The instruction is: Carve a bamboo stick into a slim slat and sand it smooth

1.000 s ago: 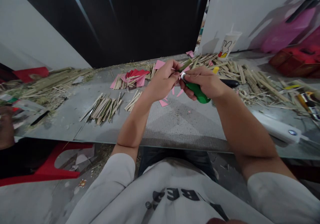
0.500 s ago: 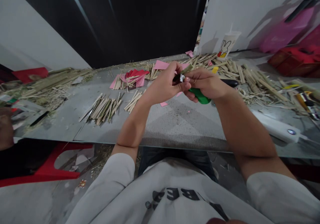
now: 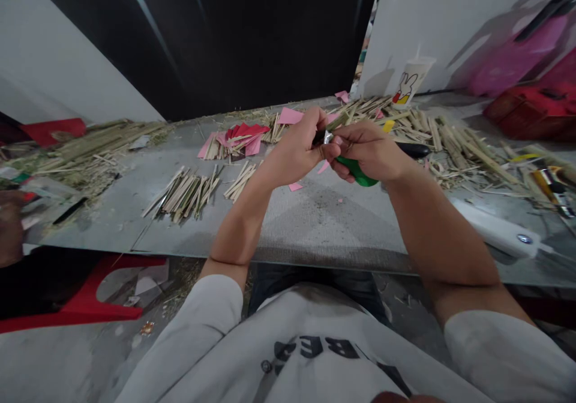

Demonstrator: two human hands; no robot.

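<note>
My left hand [image 3: 292,154] and my right hand [image 3: 373,151] meet above the table, fingers closed. The right is wrapped round a green-handled tool [image 3: 360,174], whose kind I cannot tell. A small shiny silver piece [image 3: 328,137] shows between both hands' fingertips. Pinched in my left hand, beside it, is something dark that the fingers mostly hide. A greenish split stick [image 3: 341,119] sticks up above my right fingers. Pink paper [image 3: 290,116] lies behind my left hand. Cut sticks [image 3: 191,194] lie in a loose pile left of my forearm.
Red paper pieces [image 3: 245,132] lie on more sticks at the back. A patterned cup [image 3: 410,83] stands near the wall, with scattered bamboo strips [image 3: 454,145] before it. A white device [image 3: 495,229] lies at right. Another person's hand [image 3: 9,226] is at the far left.
My hands stay together in nearly the same place. The silver piece between the fingertips has turned slightly and shows less. The other person's hand at far left has shifted a little.
</note>
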